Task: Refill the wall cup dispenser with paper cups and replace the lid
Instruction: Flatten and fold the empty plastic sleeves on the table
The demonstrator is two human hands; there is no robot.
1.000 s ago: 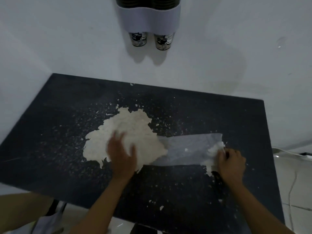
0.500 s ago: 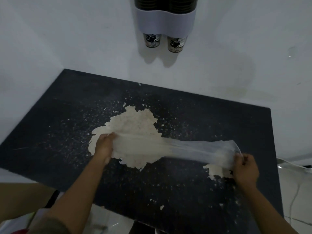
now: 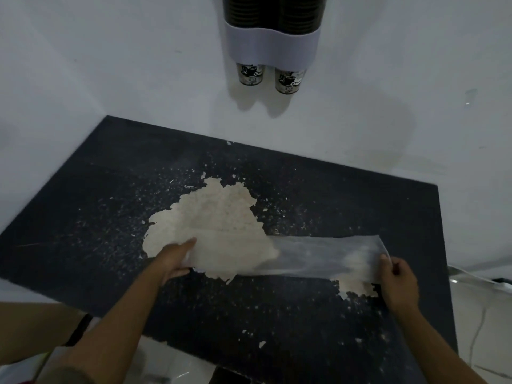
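A white wall cup dispenser (image 3: 271, 51) hangs on the wall at top centre, with two dark stacks of paper cups inside. One printed paper cup (image 3: 250, 74) pokes out of each bottom opening. No lid is in view. Over the black table (image 3: 83, 195) I hold a long, empty clear plastic sleeve (image 3: 318, 257) stretched flat. My left hand (image 3: 174, 257) grips its left end and my right hand (image 3: 399, 281) pinches its right end.
The table top has a large patch of peeled, pale surface (image 3: 216, 225) and many small flakes. White walls close the back and left side. To the right, a cable (image 3: 476, 278) runs over the tiled floor.
The sleeve lay flat on the table under both hands; both hands have since gripped its ends, lifted it and stretched it out. The view has shifted so the dispenser sits further right.
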